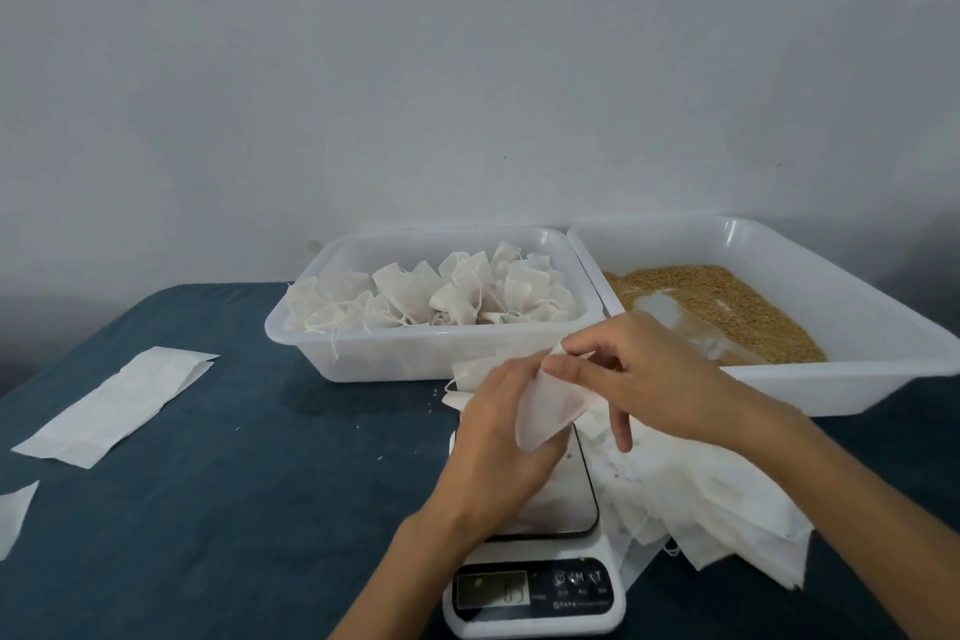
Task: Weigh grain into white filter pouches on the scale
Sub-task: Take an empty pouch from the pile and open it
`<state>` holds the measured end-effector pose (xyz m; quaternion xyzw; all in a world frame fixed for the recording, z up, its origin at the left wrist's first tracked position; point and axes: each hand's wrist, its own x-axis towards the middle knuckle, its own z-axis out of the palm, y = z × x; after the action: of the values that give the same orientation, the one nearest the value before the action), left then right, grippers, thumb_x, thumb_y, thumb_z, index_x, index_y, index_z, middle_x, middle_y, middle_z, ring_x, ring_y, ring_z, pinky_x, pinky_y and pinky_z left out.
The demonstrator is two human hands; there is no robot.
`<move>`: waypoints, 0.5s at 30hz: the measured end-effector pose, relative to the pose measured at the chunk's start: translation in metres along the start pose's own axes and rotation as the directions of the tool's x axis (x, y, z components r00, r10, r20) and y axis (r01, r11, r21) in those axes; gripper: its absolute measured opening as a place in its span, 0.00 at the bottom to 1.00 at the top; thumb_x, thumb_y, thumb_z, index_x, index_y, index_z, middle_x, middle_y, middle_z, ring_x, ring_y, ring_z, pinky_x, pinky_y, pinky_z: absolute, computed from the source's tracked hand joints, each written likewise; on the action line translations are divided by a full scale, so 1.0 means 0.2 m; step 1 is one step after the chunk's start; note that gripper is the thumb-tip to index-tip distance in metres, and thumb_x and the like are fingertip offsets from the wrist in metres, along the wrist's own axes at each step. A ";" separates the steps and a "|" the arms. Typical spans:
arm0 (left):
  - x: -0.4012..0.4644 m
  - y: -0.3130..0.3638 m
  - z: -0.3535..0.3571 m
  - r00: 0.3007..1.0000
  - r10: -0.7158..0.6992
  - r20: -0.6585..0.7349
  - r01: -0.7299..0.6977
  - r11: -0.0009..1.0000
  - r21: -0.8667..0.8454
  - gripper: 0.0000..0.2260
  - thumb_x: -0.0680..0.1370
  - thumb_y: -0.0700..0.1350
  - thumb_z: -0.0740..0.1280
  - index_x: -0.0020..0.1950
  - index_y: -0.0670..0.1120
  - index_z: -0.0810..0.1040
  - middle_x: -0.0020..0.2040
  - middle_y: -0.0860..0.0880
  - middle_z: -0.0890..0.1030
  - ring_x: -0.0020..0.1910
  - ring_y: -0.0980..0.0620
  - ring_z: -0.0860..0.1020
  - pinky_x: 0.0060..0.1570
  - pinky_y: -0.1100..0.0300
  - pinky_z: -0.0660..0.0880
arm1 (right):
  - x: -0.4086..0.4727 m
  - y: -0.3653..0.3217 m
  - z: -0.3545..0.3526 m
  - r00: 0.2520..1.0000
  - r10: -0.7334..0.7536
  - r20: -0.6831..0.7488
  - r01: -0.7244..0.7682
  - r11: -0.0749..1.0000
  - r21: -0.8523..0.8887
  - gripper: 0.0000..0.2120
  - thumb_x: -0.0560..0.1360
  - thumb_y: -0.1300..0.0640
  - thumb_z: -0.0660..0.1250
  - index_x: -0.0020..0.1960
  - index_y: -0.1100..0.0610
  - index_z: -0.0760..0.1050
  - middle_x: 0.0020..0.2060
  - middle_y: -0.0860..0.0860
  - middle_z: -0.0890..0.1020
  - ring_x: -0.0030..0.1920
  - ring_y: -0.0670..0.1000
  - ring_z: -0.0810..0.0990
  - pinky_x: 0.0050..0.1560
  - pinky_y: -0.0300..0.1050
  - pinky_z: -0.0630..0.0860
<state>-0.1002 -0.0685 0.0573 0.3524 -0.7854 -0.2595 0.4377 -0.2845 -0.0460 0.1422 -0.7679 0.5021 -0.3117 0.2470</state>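
Both hands hold one white filter pouch (545,408) just above the small digital scale (576,499). My left hand (498,442) grips it from below and the left. My right hand (639,374) pinches its top edge between thumb and forefinger. The scale's glass platform shows bare beside my left wrist, and its display (493,590) faces me. A white tray (779,387) at the right holds brown grain (727,296) with a translucent scoop (696,327) lying in it.
A second white tray (374,353), back centre, is filled with several tied pouches. A heap of flat pouches (717,499) lies right of the scale under my right forearm. A long white paper sleeve (114,405) and another scrap (13,515) lie on the blue cloth (234,509) at left.
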 end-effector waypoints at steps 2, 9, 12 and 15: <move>0.00 0.01 0.00 0.998 -0.055 -0.001 0.055 0.997 -0.052 0.21 0.76 0.44 0.71 0.69 0.55 0.76 0.61 0.59 0.81 0.61 0.59 0.79 0.60 0.58 0.76 | 0.00 -0.06 -0.04 0.997 0.031 0.068 -0.030 0.999 -0.014 0.20 0.78 0.33 0.61 0.37 0.45 0.79 0.29 0.57 0.78 0.24 0.51 0.83 0.25 0.32 0.65; -0.03 0.08 0.00 0.989 -0.116 0.092 0.134 0.966 -0.222 0.17 0.75 0.45 0.69 0.63 0.56 0.77 0.55 0.59 0.82 0.57 0.58 0.80 0.53 0.70 0.73 | 0.05 -0.24 -0.12 0.902 0.262 0.342 -0.213 0.961 -0.175 0.36 0.70 0.25 0.53 0.52 0.53 0.81 0.42 0.45 0.87 0.28 0.54 0.85 0.34 0.44 0.80; -0.03 0.08 0.01 0.985 -0.125 0.116 0.154 0.945 -0.287 0.11 0.76 0.46 0.68 0.58 0.52 0.78 0.55 0.55 0.83 0.57 0.57 0.81 0.54 0.67 0.76 | 0.09 -0.28 -0.09 0.856 0.294 0.425 -0.200 0.947 -0.252 0.39 0.71 0.25 0.52 0.53 0.57 0.82 0.48 0.46 0.86 0.31 0.55 0.86 0.35 0.45 0.80; -0.03 0.09 0.01 0.984 -0.147 0.104 0.176 0.912 -0.371 0.11 0.77 0.42 0.69 0.59 0.50 0.79 0.52 0.54 0.85 0.56 0.58 0.82 0.53 0.68 0.76 | 0.13 -0.28 -0.12 0.852 0.255 0.456 -0.178 0.962 -0.206 0.38 0.73 0.25 0.52 0.51 0.55 0.84 0.50 0.46 0.87 0.33 0.56 0.86 0.33 0.42 0.78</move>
<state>-0.1054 -0.0528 0.0666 0.3152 -0.7043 -0.4543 0.4453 -0.2606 -0.0512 0.2036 -0.7763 0.5315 -0.0421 0.3361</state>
